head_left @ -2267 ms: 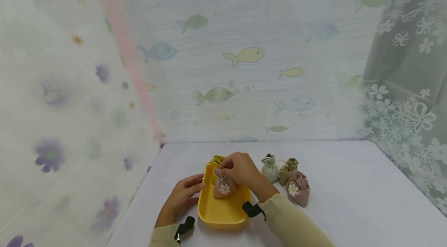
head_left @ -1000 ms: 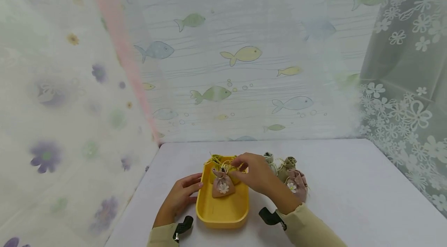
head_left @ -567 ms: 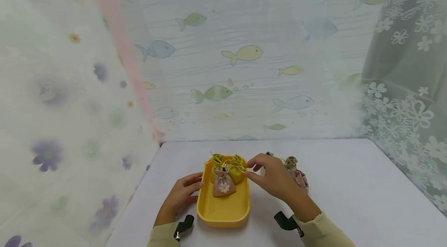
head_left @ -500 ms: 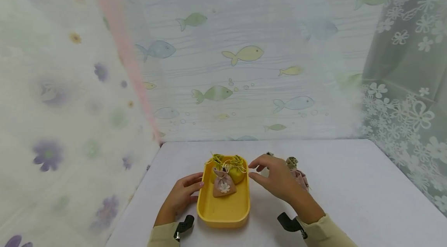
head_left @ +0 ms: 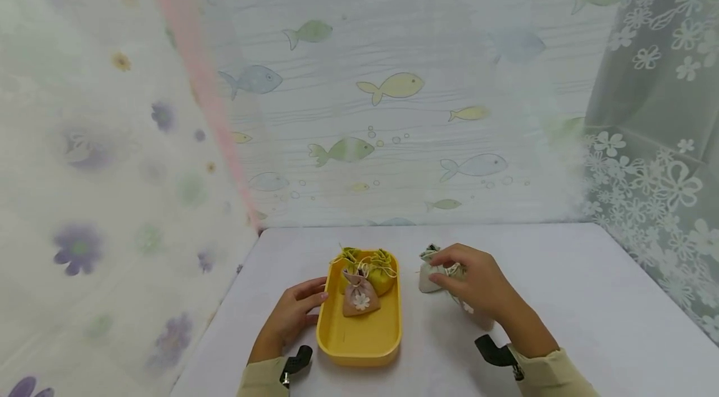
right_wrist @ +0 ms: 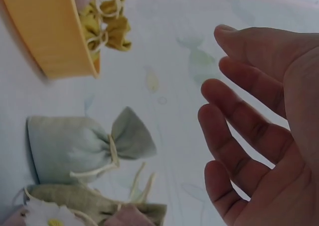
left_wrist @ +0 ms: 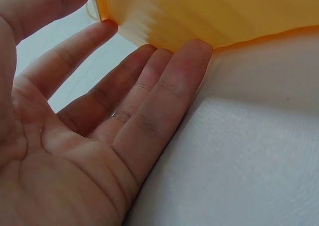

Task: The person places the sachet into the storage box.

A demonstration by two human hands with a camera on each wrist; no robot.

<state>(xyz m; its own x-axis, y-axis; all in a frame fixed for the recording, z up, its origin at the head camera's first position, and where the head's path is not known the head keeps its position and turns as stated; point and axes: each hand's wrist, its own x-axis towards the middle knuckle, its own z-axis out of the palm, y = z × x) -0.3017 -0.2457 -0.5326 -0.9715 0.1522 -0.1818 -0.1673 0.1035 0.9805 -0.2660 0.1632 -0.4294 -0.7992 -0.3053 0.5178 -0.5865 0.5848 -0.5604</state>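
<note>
A yellow plastic tray stands on the table, with my left hand at its left side. In the left wrist view the fingertips of that hand touch the tray wall, fingers extended. Inside the tray sit a pink drawstring pouch with a white flower and two yellow-green pouches behind it. My right hand hovers over the pouches right of the tray, its fingers loosely bent around nothing. Nearest to it is a pale grey-green pouch, apart from the fingers.
Beside the pale pouch lie an olive pouch and a pink one with a white flower, both mostly hidden by my right hand in the head view. White cloth covers the table; a fish-print curtain hangs behind it.
My right hand has let go of the pink pouch in the tray and moved right, out of the tray to above the other pouches. The left hand has stayed at the tray.
</note>
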